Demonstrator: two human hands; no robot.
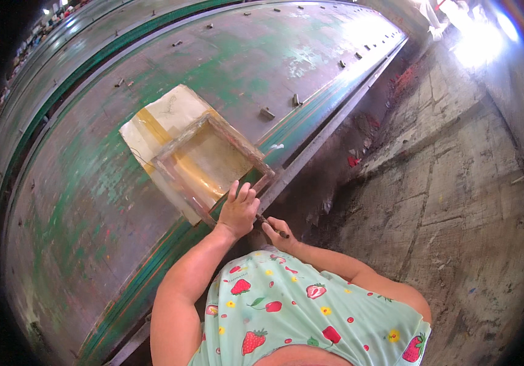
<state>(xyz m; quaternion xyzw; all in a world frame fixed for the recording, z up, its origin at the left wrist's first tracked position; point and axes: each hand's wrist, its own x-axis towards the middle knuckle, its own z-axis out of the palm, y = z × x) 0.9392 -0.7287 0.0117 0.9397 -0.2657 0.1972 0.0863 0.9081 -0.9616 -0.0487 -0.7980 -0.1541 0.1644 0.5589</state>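
Note:
A small wooden frame (233, 133) with mesh stretched across it, like a printing screen, rests tilted on a long table, with brown tape along one side. Beneath its far left part is a pale board (179, 100), also taped. My left hand (239, 210) is closed over the near rail of the frame, fingertips reaching inside. Just to its right, my right hand (280, 235) grips a thin dark rod-like tool (284, 234), whose tip points toward the frame's near side. The tool's exact kind is hidden by the fingers.
The long table (91, 219) has a worn grey and green top with a metal rail along its right edge. Several small metal stops (267, 113) stand along that edge. A stained concrete floor (420, 183) lies to the right, and bright light glares at the far end.

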